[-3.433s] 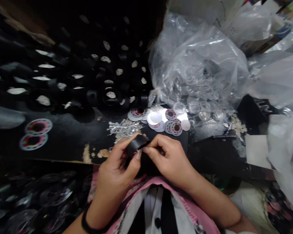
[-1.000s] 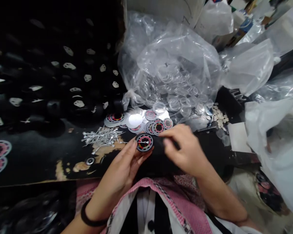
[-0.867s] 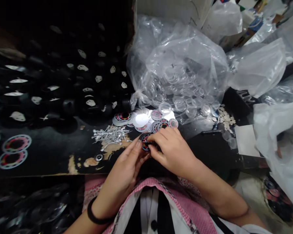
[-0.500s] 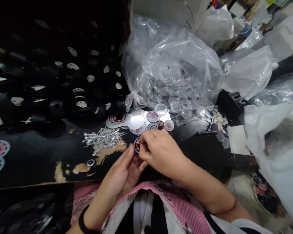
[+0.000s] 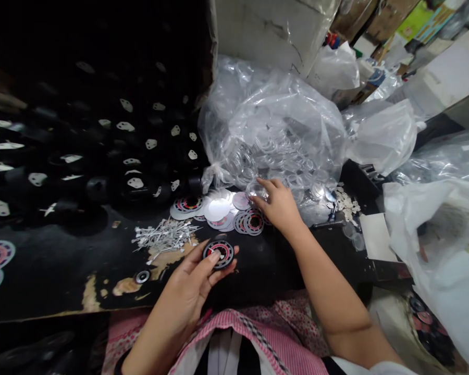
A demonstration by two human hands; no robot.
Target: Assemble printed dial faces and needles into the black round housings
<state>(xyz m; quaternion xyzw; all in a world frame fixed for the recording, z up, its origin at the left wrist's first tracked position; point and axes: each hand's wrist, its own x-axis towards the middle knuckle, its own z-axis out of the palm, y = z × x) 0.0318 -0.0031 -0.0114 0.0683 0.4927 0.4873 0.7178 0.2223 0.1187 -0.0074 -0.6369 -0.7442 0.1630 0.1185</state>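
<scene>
My left hand [image 5: 197, 273] holds a round black dial piece [image 5: 223, 251] with a red and grey face and a white pointer on it, thumb on top. My right hand [image 5: 275, 200] reaches to the clear round covers at the mouth of a plastic bag [image 5: 273, 120]; its thumb and forefinger are around a clear cover [image 5: 256, 188], fingertips partly blurred. Below it lie printed dial discs [image 5: 254, 222] and blank white discs [image 5: 218, 209]. A pile of small white pointers [image 5: 166, 235] is left of the discs.
Many black round housings [image 5: 136, 182] with pale metal plates fill the back left. A small black ring part [image 5: 142, 276] lies near the front edge. Small metal plates [image 5: 347, 203], a white card [image 5: 378, 237] and a white bag [image 5: 437, 234] are at the right.
My right hand has left the dial piece and moved up and right to the clear covers. My left hand still holds the piece, now with its face exposed. The view has shifted slightly.
</scene>
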